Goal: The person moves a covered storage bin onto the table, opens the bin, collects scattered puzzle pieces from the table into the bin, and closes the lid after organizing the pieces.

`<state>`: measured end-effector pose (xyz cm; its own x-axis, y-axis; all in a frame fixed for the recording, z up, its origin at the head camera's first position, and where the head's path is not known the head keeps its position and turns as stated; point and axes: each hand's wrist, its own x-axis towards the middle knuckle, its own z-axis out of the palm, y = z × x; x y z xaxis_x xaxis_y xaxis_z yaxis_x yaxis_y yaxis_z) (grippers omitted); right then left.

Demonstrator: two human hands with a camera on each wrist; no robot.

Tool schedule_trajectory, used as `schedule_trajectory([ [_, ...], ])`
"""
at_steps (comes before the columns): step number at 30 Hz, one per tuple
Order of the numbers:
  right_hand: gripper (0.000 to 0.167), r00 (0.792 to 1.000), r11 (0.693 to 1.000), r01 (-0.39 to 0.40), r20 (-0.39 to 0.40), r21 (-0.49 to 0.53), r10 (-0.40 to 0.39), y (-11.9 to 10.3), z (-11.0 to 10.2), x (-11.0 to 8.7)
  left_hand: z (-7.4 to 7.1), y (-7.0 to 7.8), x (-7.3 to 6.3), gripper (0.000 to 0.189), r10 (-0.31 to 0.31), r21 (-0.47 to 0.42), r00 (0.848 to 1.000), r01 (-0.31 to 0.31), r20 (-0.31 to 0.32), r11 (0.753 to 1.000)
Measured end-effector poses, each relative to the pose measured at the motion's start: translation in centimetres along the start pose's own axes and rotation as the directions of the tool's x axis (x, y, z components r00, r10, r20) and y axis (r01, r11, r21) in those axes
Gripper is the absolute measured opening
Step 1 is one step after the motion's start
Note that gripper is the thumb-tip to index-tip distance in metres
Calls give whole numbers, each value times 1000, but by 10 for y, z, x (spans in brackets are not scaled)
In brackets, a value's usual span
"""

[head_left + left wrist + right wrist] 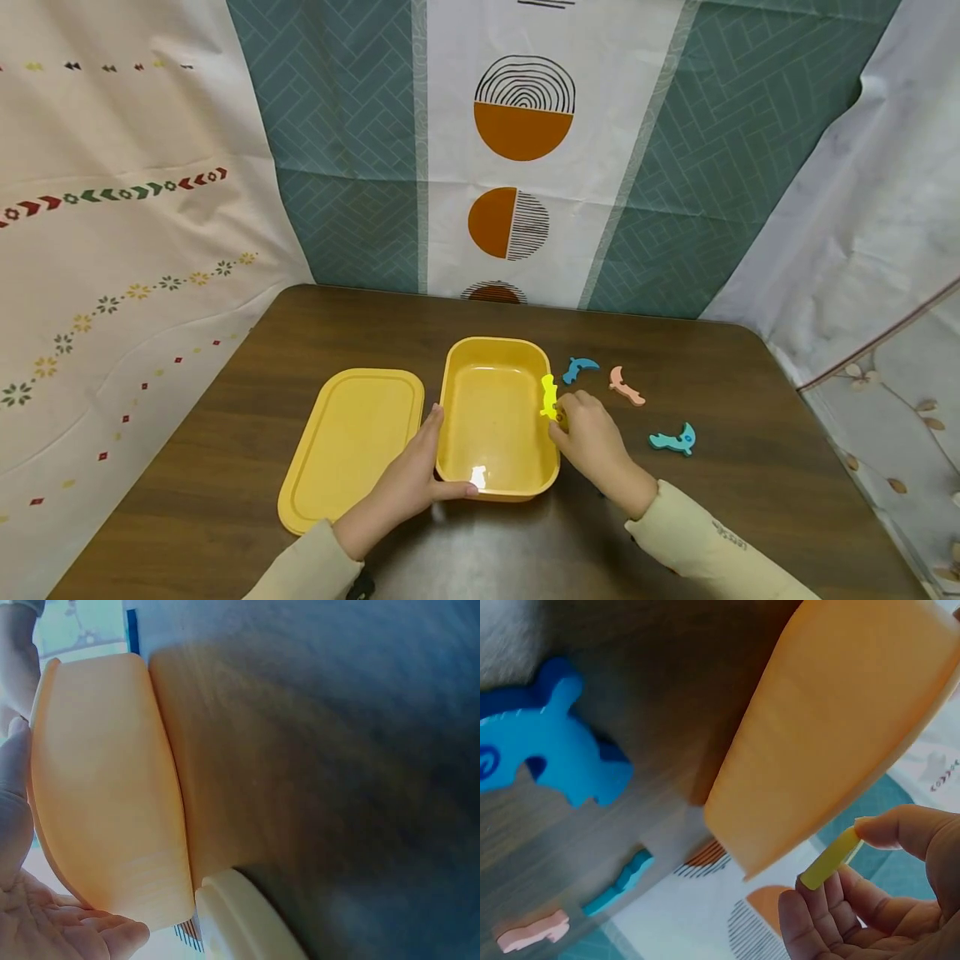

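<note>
A yellow plastic box stands upright on the table, open at the top. My left hand holds its near left corner, the thumb along the near rim and the fingers against the outer left wall. At the right rim, my right hand pinches a small bright yellow piece between thumb and fingers, raised by the box wall. The right wrist view shows the yellow piece edge-on, so its full outline is hidden there. The yellow lid lies flat to the left of the box.
To the right of the box lie a blue piece, a pink piece and a teal piece, all small, flat and curved. The brown wooden table ends at patterned curtains at the back and sides.
</note>
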<state>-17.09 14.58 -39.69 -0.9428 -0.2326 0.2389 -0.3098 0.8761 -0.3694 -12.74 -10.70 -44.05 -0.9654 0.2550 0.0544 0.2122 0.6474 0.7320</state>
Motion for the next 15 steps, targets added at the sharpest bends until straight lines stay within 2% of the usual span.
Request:
schedule_trajectory([
  [7,22,999,1000,8,43,-4,-8,-8,3,-4,1,0,1,120,4,6,1000,-4,-6,1000],
  [15,20,998,998,57,36,-22,-57,-13,7,-5,1,-2,0,120,1,17,1000,-1,-3,1000],
])
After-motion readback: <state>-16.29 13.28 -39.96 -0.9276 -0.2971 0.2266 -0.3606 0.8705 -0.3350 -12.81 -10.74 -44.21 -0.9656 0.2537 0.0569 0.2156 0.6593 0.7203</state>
